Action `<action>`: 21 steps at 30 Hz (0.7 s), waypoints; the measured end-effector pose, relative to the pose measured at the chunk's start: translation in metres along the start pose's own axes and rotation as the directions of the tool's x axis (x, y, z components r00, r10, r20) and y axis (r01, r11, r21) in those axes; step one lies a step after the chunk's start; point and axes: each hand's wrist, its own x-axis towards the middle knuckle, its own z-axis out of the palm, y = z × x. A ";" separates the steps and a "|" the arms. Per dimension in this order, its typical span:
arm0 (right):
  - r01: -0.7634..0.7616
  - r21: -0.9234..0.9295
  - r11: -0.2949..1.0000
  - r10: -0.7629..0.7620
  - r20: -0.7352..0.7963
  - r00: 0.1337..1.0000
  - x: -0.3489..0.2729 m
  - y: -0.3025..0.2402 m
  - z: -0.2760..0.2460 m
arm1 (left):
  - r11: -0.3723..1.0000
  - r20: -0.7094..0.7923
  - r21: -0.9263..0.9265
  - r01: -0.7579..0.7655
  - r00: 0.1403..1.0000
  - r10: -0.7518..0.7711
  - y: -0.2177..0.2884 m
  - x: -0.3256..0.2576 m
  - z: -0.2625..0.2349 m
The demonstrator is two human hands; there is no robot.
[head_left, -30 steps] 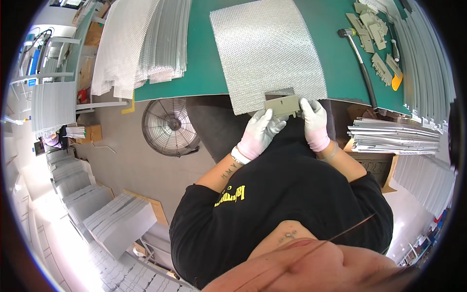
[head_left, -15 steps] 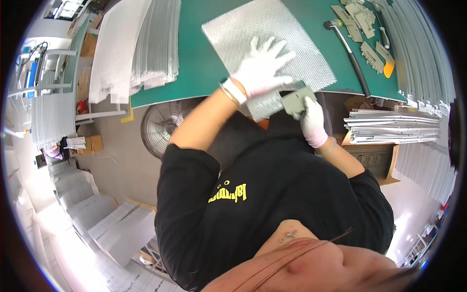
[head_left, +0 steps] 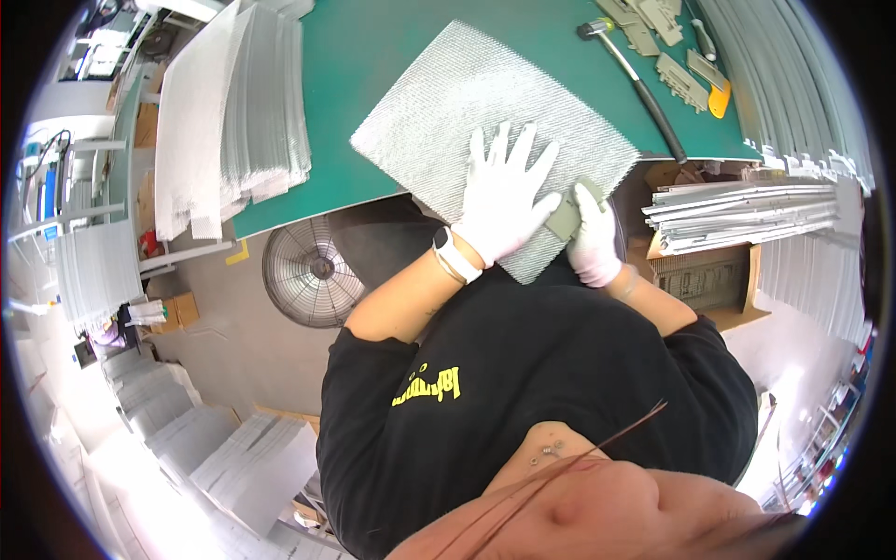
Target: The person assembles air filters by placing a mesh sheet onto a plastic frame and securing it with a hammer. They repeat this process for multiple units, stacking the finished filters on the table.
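Note:
A silvery mesh sheet (head_left: 420, 121) lies turned like a diamond, with its near corner jutting past the table edge toward my body. Flat on its near half rests my left hand (head_left: 504, 196), white-gloved, fingers spread. My right hand (head_left: 595, 233), also gloved, pinches a grey-green plastic piece (head_left: 564, 217) at the sheet's lower right edge. The thumb lies on top of the piece, and the fingers beneath are hidden. My left thumb tip touches or nearly touches this piece; I cannot tell whether the mesh edge sits inside it.
Mesh sheets (head_left: 224, 121) are stacked on the green table (head_left: 359, 56) at left. A hammer (head_left: 644, 89), grey-green plastic pieces (head_left: 681, 82), a screwdriver (head_left: 704, 40) and an orange-handled tool (head_left: 718, 99) lie at right. Metal strips (head_left: 747, 217) sit beside me; a fan (head_left: 317, 271) stands below.
The mesh sheet has turned counterclockwise, and its near corner has come closer to my body. The plastic piece in my right hand now lies against its edge. My view has shifted slightly.

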 end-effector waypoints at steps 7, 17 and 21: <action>-0.143 -0.682 0.718 0.577 0.467 0.670 0.023 -0.049 0.042 | 0.955 0.137 0.069 -0.288 0.951 0.277 -0.096 0.046 -0.020; 0.257 -0.831 -0.494 0.281 0.127 0.951 0.061 -0.084 -0.187 | 0.711 -0.179 -0.499 -0.495 0.862 0.474 -0.015 -0.018 -0.010; 0.639 -0.745 -0.191 -0.013 0.653 0.757 0.018 -0.115 -0.058 | 0.500 0.347 -0.824 0.267 0.935 0.072 0.005 -0.060 0.088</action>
